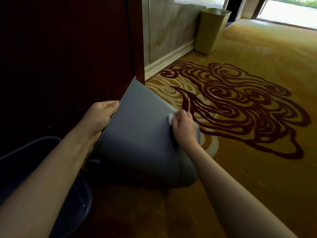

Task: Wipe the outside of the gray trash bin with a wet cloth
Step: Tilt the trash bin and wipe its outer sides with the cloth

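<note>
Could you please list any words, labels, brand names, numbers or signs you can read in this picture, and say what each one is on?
None: no readable text appears anywhere in this view.
gray trash bin: its side is plain, no label or brand.
Small pale patch low on its left side: too small and blurred to tell whether it is a sticker or bears text.
white cloth in the right hand: blank.
yellow bin by the wall: no markings.
carpet: a swirl pattern only, no lettering.

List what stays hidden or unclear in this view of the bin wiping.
Head view only:
- cloth: mostly covered by the right hand; wetness unknowable.
- gray bin: inside faces away; far sides hidden.
- left hand: fingers hidden behind rim.
- dark tub: cut off, too dark.
</note>
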`<state>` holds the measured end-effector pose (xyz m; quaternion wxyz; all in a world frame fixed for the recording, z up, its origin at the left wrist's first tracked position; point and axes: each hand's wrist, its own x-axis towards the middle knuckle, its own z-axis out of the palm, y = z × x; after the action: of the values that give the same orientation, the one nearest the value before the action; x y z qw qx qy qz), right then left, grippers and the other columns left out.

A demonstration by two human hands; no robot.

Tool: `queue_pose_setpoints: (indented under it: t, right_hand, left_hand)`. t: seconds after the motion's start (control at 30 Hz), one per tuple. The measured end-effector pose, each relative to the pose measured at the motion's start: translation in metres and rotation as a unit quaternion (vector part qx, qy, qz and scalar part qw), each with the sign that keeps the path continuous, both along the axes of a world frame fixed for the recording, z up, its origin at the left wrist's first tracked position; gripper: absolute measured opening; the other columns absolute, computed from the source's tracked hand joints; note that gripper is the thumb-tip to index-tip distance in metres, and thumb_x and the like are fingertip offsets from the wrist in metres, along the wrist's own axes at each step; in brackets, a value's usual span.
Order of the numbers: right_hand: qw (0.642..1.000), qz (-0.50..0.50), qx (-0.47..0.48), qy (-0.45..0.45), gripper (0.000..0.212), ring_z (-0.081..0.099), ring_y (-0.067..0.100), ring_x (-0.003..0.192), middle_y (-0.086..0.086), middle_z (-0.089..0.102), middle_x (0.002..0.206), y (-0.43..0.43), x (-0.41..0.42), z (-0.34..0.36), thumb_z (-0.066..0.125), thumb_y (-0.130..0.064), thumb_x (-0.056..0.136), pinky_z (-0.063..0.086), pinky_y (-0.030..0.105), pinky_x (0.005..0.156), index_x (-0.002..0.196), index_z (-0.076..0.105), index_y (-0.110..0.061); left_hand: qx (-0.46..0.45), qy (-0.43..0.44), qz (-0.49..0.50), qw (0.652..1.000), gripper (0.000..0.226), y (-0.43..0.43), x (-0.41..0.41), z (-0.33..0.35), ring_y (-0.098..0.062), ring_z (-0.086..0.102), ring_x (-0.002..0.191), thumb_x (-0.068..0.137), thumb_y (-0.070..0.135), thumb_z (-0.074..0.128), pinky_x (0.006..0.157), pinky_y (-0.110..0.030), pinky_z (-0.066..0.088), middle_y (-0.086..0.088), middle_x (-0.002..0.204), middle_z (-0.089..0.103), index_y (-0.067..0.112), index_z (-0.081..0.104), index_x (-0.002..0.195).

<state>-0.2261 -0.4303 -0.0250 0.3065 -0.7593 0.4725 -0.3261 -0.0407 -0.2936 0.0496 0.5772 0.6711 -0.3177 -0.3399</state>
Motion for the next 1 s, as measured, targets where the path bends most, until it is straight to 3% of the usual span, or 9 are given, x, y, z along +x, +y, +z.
queue_pose_setpoints:
  t: [0.1,0.2,0.3,0.4,0.5,0.57,0.77,0.9,1.0]
  right_hand:
    - [0.982,-0.154,0.106,-0.034,0.009,0.054,0.01,0.081,0.002,0.055,0.099,-0.003,-0.051,-0.036,0.051,-0.026,0.092,0.042,0.023,0.063,0.095,0.053,-0.018]
    - [0.941,-0.249,0.231,-0.016,0.011,0.058,0.018,0.081,0.008,0.059,0.096,0.008,-0.086,-0.057,0.049,-0.021,0.094,0.05,0.033,0.069,0.098,0.053,-0.012]
    - [0.964,-0.24,0.095,-0.064,0.009,0.056,0.008,0.081,0.0,0.056,0.093,0.023,-0.081,-0.034,0.048,-0.024,0.094,0.047,0.024,0.069,0.098,0.053,-0.018]
    - [0.996,-0.073,-0.023,-0.055,0.003,0.049,-0.003,0.072,-0.012,0.052,0.085,0.06,-0.032,0.013,0.049,-0.029,0.092,0.037,0.012,0.061,0.091,0.051,-0.027]
    - [0.985,0.096,-0.141,0.007,0.012,0.047,0.006,0.07,-0.008,0.05,0.082,0.116,0.016,0.029,0.044,-0.03,0.091,0.042,0.021,0.063,0.087,0.051,-0.02]
    - [0.973,0.099,-0.208,0.019,0.013,0.046,0.007,0.067,-0.006,0.051,0.08,0.136,0.021,0.021,0.042,-0.029,0.091,0.044,0.023,0.06,0.085,0.049,-0.019]
    - [0.991,-0.037,-0.126,-0.004,0.011,0.045,0.003,0.069,-0.013,0.045,0.078,0.127,-0.053,-0.047,0.044,-0.029,0.093,0.042,0.022,0.063,0.085,0.05,-0.025]
    - [0.967,-0.236,0.088,-0.041,0.011,0.049,0.004,0.071,-0.002,0.051,0.092,0.105,-0.093,-0.07,0.042,-0.027,0.094,0.036,0.018,0.056,0.093,0.049,-0.019]
    - [0.968,-0.24,0.058,-0.042,0.015,0.048,0.0,0.07,0.001,0.054,0.092,0.089,-0.093,-0.047,0.044,-0.025,0.094,0.033,0.014,0.056,0.097,0.053,-0.013]
  left_hand:
    - [-0.001,-0.002,0.0,1.0,0.03,0.0,0.0,-0.001,-0.004,0.07,0.061,0.097,0.02,0.043,0.047,-0.016,0.052,0.012,0.065,0.075,0.025,0.068,0.081]
    - [-0.002,-0.004,-0.004,1.0,0.029,-0.001,0.0,0.0,-0.004,0.07,0.061,0.097,0.021,0.043,0.047,-0.016,0.052,0.011,0.064,0.075,0.024,0.067,0.082]
    - [-0.002,-0.017,-0.007,1.0,0.027,-0.002,0.0,0.002,-0.002,0.07,0.061,0.097,0.02,0.043,0.048,-0.015,0.052,0.013,0.063,0.074,0.024,0.067,0.084]
    - [-0.001,-0.029,-0.012,1.0,0.028,-0.004,-0.003,0.003,-0.001,0.07,0.062,0.097,0.019,0.042,0.051,-0.015,0.053,0.014,0.063,0.074,0.024,0.067,0.084]
    - [-0.001,-0.028,-0.018,0.999,0.03,-0.004,-0.004,0.004,-0.003,0.07,0.061,0.097,0.02,0.042,0.05,-0.016,0.053,0.012,0.064,0.074,0.023,0.068,0.083]
    - [0.0,-0.026,-0.026,0.999,0.029,-0.004,-0.003,0.004,-0.003,0.07,0.062,0.097,0.021,0.042,0.051,-0.017,0.054,0.012,0.065,0.075,0.024,0.068,0.083]
    - [0.011,-0.024,-0.017,1.0,0.029,-0.003,0.002,0.001,-0.005,0.071,0.068,0.097,0.023,0.043,0.059,-0.022,0.054,0.007,0.075,0.075,0.026,0.069,0.085]
    - [0.012,-0.03,-0.018,0.999,0.029,-0.003,0.0,0.003,-0.003,0.071,0.065,0.097,0.022,0.043,0.051,-0.017,0.053,0.014,0.067,0.075,0.027,0.068,0.084]
    - [0.01,-0.032,-0.026,0.999,0.031,-0.002,-0.002,0.004,-0.004,0.071,0.067,0.097,0.023,0.042,0.051,-0.016,0.053,0.013,0.07,0.075,0.027,0.069,0.083]
